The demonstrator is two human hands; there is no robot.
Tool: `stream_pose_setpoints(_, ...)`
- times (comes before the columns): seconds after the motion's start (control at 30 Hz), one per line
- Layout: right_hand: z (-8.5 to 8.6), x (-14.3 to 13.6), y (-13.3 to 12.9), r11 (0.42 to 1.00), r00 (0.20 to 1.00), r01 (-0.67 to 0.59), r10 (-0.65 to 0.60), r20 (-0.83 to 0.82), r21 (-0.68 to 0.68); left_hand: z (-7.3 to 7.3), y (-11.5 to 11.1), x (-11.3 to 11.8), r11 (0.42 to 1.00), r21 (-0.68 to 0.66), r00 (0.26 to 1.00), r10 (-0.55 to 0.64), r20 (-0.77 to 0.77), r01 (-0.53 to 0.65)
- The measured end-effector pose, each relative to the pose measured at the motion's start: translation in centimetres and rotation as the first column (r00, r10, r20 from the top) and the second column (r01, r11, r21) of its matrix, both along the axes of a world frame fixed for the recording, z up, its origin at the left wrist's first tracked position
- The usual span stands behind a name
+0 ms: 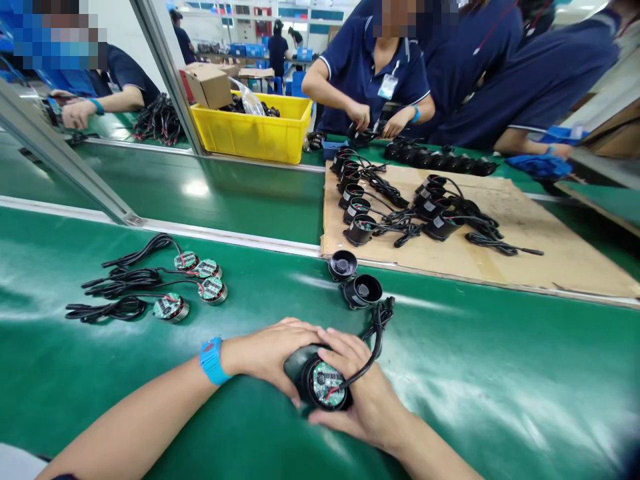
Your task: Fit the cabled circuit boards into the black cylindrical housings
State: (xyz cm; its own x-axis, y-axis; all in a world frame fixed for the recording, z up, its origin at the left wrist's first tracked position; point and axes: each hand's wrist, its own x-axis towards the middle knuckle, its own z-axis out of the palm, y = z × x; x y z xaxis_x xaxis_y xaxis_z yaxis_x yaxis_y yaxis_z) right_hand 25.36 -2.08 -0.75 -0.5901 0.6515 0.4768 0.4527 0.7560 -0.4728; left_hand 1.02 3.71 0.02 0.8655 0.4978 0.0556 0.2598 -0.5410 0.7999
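A black round housing (311,390) with a green circuit board (327,381) in its open end is between my hands, low in the middle of the view. My left hand (275,353) curves around its left and far side. Around the right side wrap the fingers of my right hand (363,390). A black cable (376,350) leaves the board by red wires, arches over my right hand and ends in a bundle behind it. Just beyond are two black housings (363,291) (343,265). Several circuit board units (171,307) with coiled cables rest on the green surface at the left.
Cardboard (470,257) at the back right carries several cabled black housings. A yellow bin (250,133) with a cardboard box stands behind the green belt (250,200). A metal post (75,147) slants at the left. People work across the table.
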Motion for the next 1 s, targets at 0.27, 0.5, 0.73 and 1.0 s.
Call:
stream_pose_setpoints(0.27,0.1,-0.1,-1.1,0.973,0.916,0.229,-0.226,-0.332,-0.031,0.6,-1.9,-3.8,0.975,0.007,0.973,0.223,-0.059,-0.223)
stream_pose_setpoints(0.5,0.9,-1.1,-0.9,0.966,0.954,0.246,-0.255,-0.159,-0.074,0.9,-2.1,-4.4,0.953,-0.086,0.957,0.286,-0.053,-0.290)
stream_pose_setpoints(0.73,0.3,-1.6,-1.5,0.983,0.985,0.153,-0.159,-0.062,-0.099,0.6,-2.2,-4.3,0.903,-0.221,0.921,0.387,0.049,-0.368)
stream_pose_setpoints(1.0,-0.1,-2.1,-1.1,0.980,0.969,0.194,-0.199,-0.147,-0.051,0.0,-2.0,-4.3,0.832,-0.402,0.839,0.494,0.226,-0.382)
